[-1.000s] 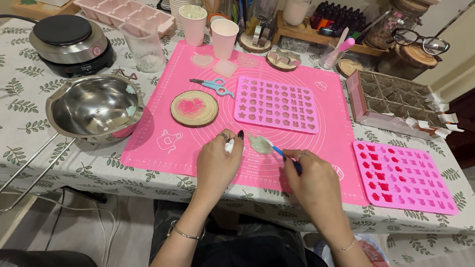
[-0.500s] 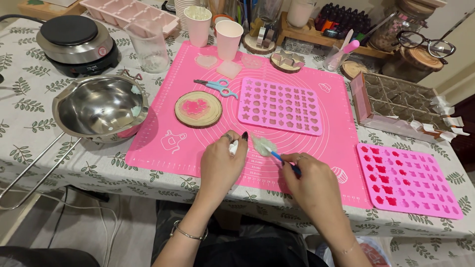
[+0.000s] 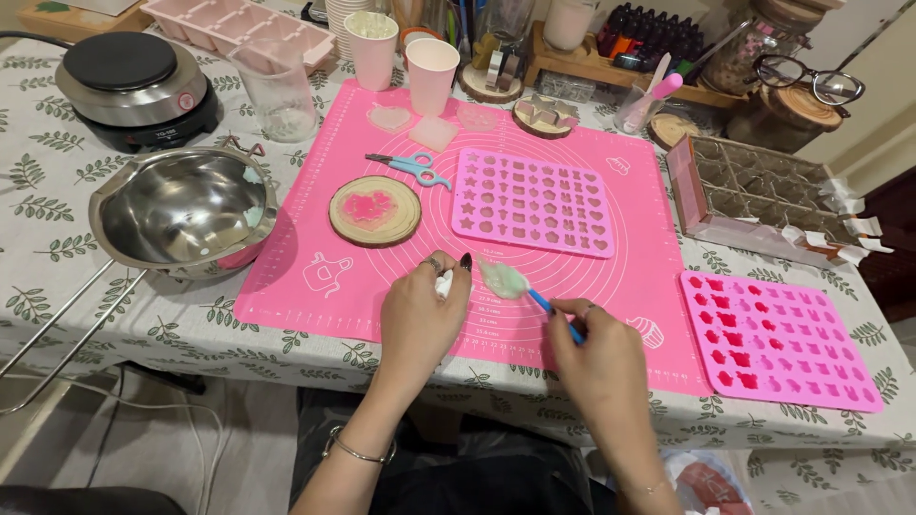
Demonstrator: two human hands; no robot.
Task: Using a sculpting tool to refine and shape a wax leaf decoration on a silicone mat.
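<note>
The little spatula [image 3: 520, 288] sits low in the middle of the frame, over the pink mat [image 3: 382, 277]. Its long way runs slanted: the pale wide end points up and left, the blue handle points down and right. The right hand [image 3: 596, 358] has its fingers closed around the handle. The left hand [image 3: 420, 315] pinches a small white piece [image 3: 444, 283] just beside the wide end. A round wooden disc [image 3: 375, 211] lies above, on the table [image 3: 57, 191].
</note>
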